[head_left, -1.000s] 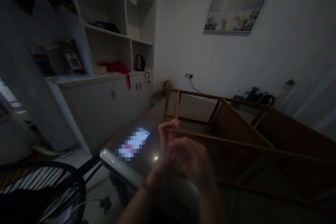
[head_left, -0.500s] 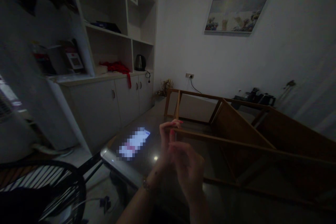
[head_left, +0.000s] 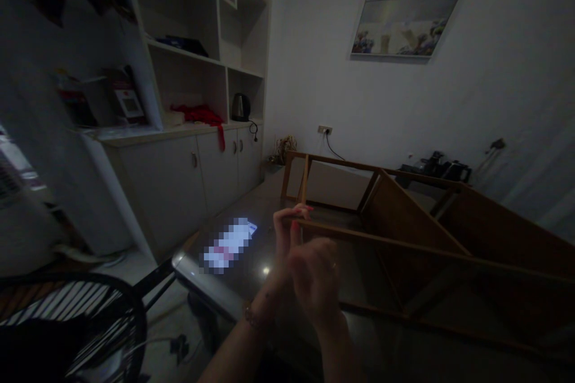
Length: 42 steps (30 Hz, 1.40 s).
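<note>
While left hand (head_left: pixel 283 242) pinches the wooden frame (head_left: pixel 359 237) by one end, steady hold seems best; right hand (head_left: pixel 317 269) curled close by, cannot tell whether gripping anything.

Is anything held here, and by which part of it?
Left hand: wooden frame, by its near upper rail's left end. Right hand: cannot tell.

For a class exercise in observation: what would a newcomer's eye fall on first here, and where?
Probably the glowing phone, its screen pixelated, on the dim table left of the hands. Next, the large wooden frame stretching rightward, the left hand at its near-left corner. Then the red cloth draped over the cabinet's edge, upper left.
</note>
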Each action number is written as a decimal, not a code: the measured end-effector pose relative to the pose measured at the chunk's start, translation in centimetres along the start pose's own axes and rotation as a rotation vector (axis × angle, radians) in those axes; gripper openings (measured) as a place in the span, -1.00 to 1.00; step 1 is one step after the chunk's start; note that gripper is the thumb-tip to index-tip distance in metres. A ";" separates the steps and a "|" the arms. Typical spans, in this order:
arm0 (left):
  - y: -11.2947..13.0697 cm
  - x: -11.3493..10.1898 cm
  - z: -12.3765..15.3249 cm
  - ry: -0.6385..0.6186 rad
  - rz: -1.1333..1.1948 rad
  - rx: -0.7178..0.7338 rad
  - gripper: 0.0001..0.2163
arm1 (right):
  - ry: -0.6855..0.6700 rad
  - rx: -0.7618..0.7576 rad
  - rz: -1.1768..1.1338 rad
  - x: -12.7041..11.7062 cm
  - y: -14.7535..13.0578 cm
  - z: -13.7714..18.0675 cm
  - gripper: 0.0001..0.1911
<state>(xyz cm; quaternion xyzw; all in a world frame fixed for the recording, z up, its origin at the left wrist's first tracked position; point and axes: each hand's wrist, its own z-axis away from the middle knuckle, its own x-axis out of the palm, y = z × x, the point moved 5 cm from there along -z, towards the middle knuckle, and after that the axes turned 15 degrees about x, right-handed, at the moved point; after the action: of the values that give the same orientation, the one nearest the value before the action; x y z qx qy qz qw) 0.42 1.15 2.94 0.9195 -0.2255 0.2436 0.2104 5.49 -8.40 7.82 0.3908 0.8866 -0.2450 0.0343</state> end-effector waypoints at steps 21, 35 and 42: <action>1.0 0.0 0.0 -0.085 -0.110 -0.066 -0.79 | 0.049 0.297 -0.283 1.0 1.3 0.9 -0.72; 0.7 0.2 -0.2 -0.012 0.032 -0.047 -0.83 | 0.020 0.020 -0.080 1.0 0.9 0.6 -0.78; 0.1 -0.1 0.1 -0.017 -0.023 -0.033 -0.80 | -0.083 0.056 0.022 0.5 -0.2 -0.1 -0.73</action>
<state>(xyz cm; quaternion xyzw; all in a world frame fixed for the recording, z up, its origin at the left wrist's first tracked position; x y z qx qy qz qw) 0.33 1.04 2.78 0.9204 -0.2209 0.2298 0.2266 5.06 -8.14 7.86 0.3907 0.8729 -0.2855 0.0628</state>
